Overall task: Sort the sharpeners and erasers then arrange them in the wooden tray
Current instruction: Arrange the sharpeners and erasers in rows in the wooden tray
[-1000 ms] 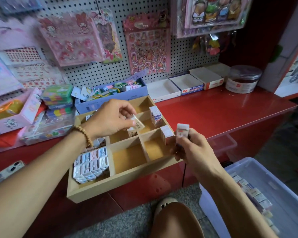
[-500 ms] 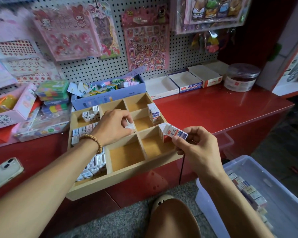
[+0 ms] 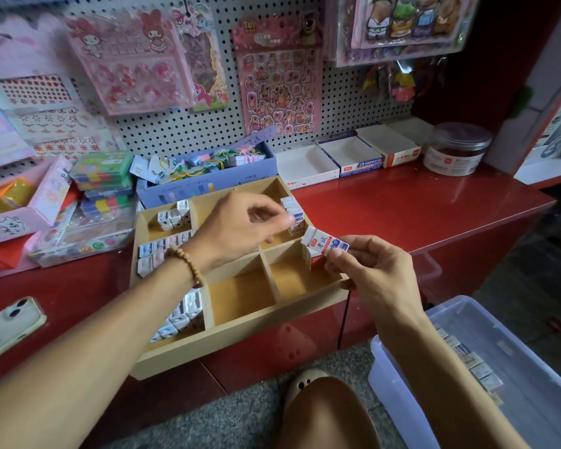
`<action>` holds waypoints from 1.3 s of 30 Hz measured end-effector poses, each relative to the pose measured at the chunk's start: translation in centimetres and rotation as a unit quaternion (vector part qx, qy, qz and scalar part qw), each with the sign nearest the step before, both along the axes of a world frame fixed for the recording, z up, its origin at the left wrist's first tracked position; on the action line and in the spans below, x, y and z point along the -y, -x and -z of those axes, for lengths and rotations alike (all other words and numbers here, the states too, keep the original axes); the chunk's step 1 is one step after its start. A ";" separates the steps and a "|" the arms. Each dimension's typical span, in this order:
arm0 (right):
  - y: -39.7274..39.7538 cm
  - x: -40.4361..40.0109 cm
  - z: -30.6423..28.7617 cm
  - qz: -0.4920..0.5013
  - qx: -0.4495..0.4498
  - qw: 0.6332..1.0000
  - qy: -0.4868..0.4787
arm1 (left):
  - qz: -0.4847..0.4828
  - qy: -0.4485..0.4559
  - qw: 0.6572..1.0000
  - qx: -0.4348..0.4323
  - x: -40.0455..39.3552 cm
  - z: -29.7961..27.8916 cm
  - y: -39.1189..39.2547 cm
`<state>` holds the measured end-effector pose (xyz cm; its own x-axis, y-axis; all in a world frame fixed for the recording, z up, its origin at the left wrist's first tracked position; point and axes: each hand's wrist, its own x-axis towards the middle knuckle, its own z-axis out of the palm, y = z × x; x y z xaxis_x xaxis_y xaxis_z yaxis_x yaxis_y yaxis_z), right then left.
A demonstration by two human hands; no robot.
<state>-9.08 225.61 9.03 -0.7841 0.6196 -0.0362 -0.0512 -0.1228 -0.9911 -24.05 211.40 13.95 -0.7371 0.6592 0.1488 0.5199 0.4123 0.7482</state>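
The right hand [image 3: 374, 273] pinches one white-sleeved eraser [image 3: 325, 244] between thumb and forefinger, the other fingers [image 3: 365, 246] curled loosely behind it; the eraser lies tilted just over the right edge of the wooden tray [image 3: 240, 343], above the near right compartment. The left hand [image 3: 237, 230] hovers over the tray's middle, fingers curled in with the tips close to the thumb; whether they pinch anything I cannot tell, as that part is blurred.

The tray sits on the red desk [image 3: 418, 215], its near edge overhanging. It shows eight compartments. One red-and-white eraser stands in the near right compartment [image 3: 314, 262] under the held one, and a short row of erasers [image 3: 292, 209] stands on edge in the compartment behind it; I cannot count them. The left column holds boxed sharpeners [image 3: 188, 311], too many and too hidden by the forearm to count. More erasers lie in the clear bin [image 3: 402, 384] on the floor.

Half a second ago the left hand was knuckles-down in the middle compartment; now it is lifted and shifted rightward. The right hand's eraser sits much as before.
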 end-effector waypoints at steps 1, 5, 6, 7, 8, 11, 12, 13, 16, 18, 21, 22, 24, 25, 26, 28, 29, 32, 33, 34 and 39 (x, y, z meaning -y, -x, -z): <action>0.1 0.1 -0.2 -0.002 -0.009 1.000 0.014 | 0.029 -0.032 0.997 0.069 -0.6 -0.4 -0.8; 0.6 0.2 -0.7 -0.013 -0.037 0.998 0.044 | 0.081 -0.086 0.988 0.101 -2.5 -0.9 -1.9; 0.7 0.1 -0.7 -0.018 -0.038 0.998 0.043 | 0.080 -0.096 0.987 0.097 -2.8 -1.0 -1.9; 0.8 -0.1 -0.8 -0.023 -0.036 0.998 0.038 | 0.076 -0.102 0.987 0.095 -3.0 -1.1 -1.7; 0.8 -0.3 -0.8 -0.028 -0.027 0.999 0.028 | 0.071 -0.100 0.988 0.089 -3.2 -1.3 -1.5; 0.4 -1.5 -0.4 -0.027 0.029 0.999 -0.025 | 0.055 -0.072 0.995 0.042 -3.5 -1.7 -0.1; 0.2 -2.0 -0.2 -0.024 0.047 0.998 -0.039 | 0.046 -0.060 0.997 0.020 -3.6 -1.7 0.5; -0.1 -2.5 0.0 -0.021 0.061 0.996 -0.056 | 0.035 -0.041 0.998 -0.009 -3.7 -1.7 1.1; -0.8 -4.0 0.6 -0.013 0.102 0.988 -0.118 | 0.008 0.036 0.995 -0.088 -4.2 -1.0 2.8; -1.2 -4.7 1.0 -0.009 0.111 0.983 -0.144 | -0.003 0.083 0.990 -0.118 -4.8 -0.1 3.8; -1.8 -5.7 1.6 0.013 0.112 0.977 -0.180 | -0.008 0.136 0.980 -0.144 -5.8 1.3 4.7; -2.0 -5.9 1.9 0.021 0.110 0.978 -0.178 | -0.009 0.151 0.976 -0.157 -6.1 1.6 4.8; -2.4 -6.3 2.4 0.027 0.107 0.979 -0.169 | -0.013 0.168 0.968 -0.183 -6.7 2.3 4.8; -2.6 -6.5 2.7 0.029 0.107 0.980 -0.167 | -0.014 0.170 0.966 -0.192 -7.0 2.6 4.8; -2.7 -6.7 2.9 0.034 0.108 0.980 -0.166 | -0.014 0.171 0.965 -0.196 -7.3 3.0 4.7; -3.2 -7.0 3.3 0.046 0.107 0.980 -0.161 | -0.012 0.167 0.965 -0.204 -7.7 3.7 4.6; -3.4 -7.1 3.5 0.053 0.106 0.980 -0.158 | -0.013 0.163 0.965 -0.207 -7.8 4.0 4.6; -3.9 -7.4 4.3 0.063 0.111 0.981 -0.147 | -0.023 0.144 0.968 -0.203 -7.6 4.7 4.5; -4.0 -7.4 4.5 0.063 0.113 0.981 -0.143 | -0.026 0.137 0.969 -0.204 -7.5 4.8 4.5; -4.1 -7.4 4.8 0.062 0.115 0.982 -0.140 | -0.028 0.133 0.969 -0.205 -7.5 4.9 4.5; -4.1 -7.0 5.5 0.051 0.124 0.980 -0.144 | -0.031 0.139 0.969 -0.201 -7.6 5.0 4.5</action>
